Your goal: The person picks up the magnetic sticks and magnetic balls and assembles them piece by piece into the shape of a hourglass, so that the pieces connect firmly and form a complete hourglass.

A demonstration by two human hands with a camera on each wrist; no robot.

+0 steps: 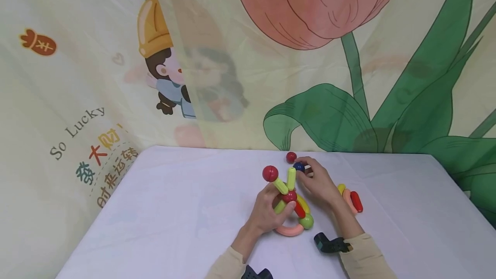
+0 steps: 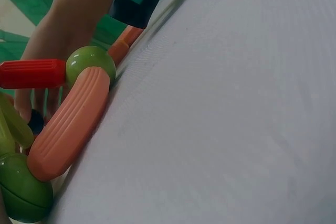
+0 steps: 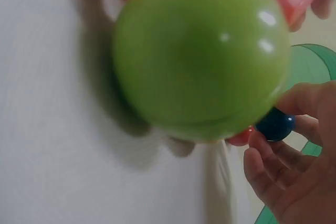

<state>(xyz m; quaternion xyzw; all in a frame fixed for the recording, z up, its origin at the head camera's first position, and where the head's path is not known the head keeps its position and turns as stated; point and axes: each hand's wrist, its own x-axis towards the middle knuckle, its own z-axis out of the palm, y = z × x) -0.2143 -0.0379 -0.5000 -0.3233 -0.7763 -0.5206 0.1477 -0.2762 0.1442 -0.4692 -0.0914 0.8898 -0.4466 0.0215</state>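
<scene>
My left hand (image 1: 265,212) grips a toy frame of balls and rods, its thumb near the red centre ball (image 1: 289,196). A red ball (image 1: 270,173) tops one yellow-green rod (image 1: 280,186); a second yellow-green rod (image 1: 291,178) points up with a bare end. Low on the frame are a green ball (image 3: 199,56), a red rod (image 2: 34,73) and a curved salmon rod (image 2: 73,124). Just beyond the bare rod end, my right hand (image 1: 317,181) pinches a blue ball (image 3: 275,124) between thumb and fingers. Left fingers are partly hidden behind the frame.
A loose red ball (image 1: 291,157) lies at the table's back edge, close to the blue one. Right of my right forearm lie a yellow piece (image 1: 341,189), a salmon rod (image 1: 350,202) and a red rod (image 1: 356,202). Behind the white table (image 1: 174,210) hangs a printed cloth (image 1: 217,12).
</scene>
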